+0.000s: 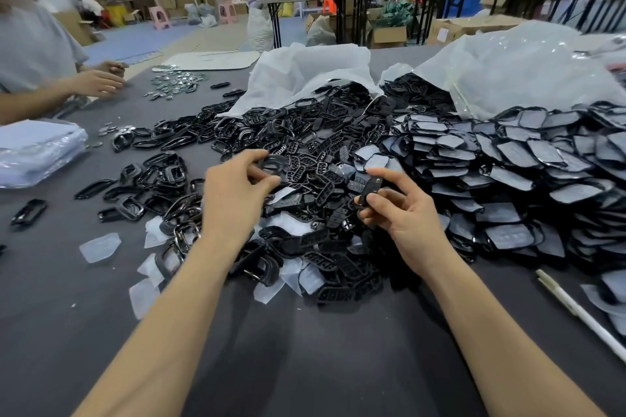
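Your left grip (237,193) pinched a black oval plastic frame (273,162) just over the heap of black plastic parts (305,132), at twelve o'clock on the dark grey table (305,349). Your right grip (404,213), at three o'clock from it, clasped a small black rectangular plastic piece (370,191) between thumb and fingers

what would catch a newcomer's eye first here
The huge heap of black plastic parts spilling from two pale bags across the middle of the dark table. In front of it, the left hand pinches a black frame piece and the right hand holds a small black part. Far left, another person's hands rest near small shiny discs.
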### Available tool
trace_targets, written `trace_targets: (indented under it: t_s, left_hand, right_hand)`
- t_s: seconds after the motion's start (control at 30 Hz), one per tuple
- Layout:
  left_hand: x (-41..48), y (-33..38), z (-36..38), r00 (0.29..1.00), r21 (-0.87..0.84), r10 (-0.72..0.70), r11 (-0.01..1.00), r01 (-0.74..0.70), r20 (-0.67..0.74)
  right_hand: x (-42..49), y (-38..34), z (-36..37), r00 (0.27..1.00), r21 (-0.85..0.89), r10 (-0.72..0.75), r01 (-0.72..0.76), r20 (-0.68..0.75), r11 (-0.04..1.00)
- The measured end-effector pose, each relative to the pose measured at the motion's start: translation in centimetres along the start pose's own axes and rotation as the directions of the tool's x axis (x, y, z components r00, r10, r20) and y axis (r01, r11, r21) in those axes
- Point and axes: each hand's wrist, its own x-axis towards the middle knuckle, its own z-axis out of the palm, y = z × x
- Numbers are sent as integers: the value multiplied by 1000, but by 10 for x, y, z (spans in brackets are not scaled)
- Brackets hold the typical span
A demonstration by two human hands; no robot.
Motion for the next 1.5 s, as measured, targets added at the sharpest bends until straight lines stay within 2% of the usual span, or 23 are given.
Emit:
trace_targets:
  t_s: [0.07, 0.17, 0.23, 0.33, 0.4, 0.47, 0.53, 0.63, 0.8, 0.87, 0.97, 1.03, 1.13, 1.23, 1.33, 1.5]
  left_hand:
    - [-15, 18, 19, 995, -83, 94, 993, -90, 45]
    - [-41, 34, 49, 969, -208, 246, 949, -237, 16]
    - [-51, 34, 64, 952, -199, 306, 933, -301, -7]
    - [-56, 29, 74, 950, -211, 308, 933, -293, 44]
    - [-57, 29, 74, 956, -250, 290, 930, -270, 46]
    - [-60, 28, 70, 959, -250, 282, 931, -265, 33]
    - [-60, 24, 71, 958, -182, 270, 951, -250, 97]
    - [-58, 19, 75, 929, 22, 264, 960, -279, 258]
    - [-58, 21, 72, 927, -30, 311, 950, -312, 208]
    - [-56, 23, 72, 946, -102, 296, 953, -285, 130]
    - [-57, 23, 69, 985, -291, 173, 943, -161, 16]
    - [-55, 20, 67, 996, -352, 83, 932, -87, -25]
    - [-52, 17, 68, 994, -525, -100, 844, 111, 49]
    - [-50, 18, 67, 974, -642, -200, 734, 220, 105]
    - [-47, 18, 68, 963, -689, -235, 677, 260, 133]
    - [-50, 22, 71, 977, -682, -144, 700, 212, 157]
  right_hand:
    - [0, -2, -2, 1000, 44, 5, -5, 6, 999]
    - [-1, -1, -2, 999, 147, 28, -33, 40, 989]
    - [0, 1, 0, 995, 189, 58, -73, 83, 979]
    - [1, 3, 0, 992, 145, 75, -89, 98, 985]
    - [4, 3, -1, 996, 120, 81, -84, 35, 989]
    - [6, 3, -3, 992, 192, 111, -96, -66, 977]
    - [8, 2, -6, 980, 268, 131, -88, -147, 959]
    - [9, 0, -9, 967, 247, 117, -59, -227, 967]
    - [9, 0, -4, 962, 175, 81, -35, -262, 984]
    - [9, -1, -4, 967, 142, 72, -38, -244, 989]
    - [4, -2, -4, 978, 110, 54, -32, -203, 993]
    - [3, -3, -2, 983, 140, 50, -25, -174, 990]
    - [3, -6, -1, 988, 170, 46, -21, -146, 985]
    - [4, -7, 0, 990, 202, 64, -37, -128, 979]
    - [2, -6, 2, 994, 190, 53, -34, -94, 981]
    - [1, -6, 3, 999, 165, 7, 0, -39, 986]
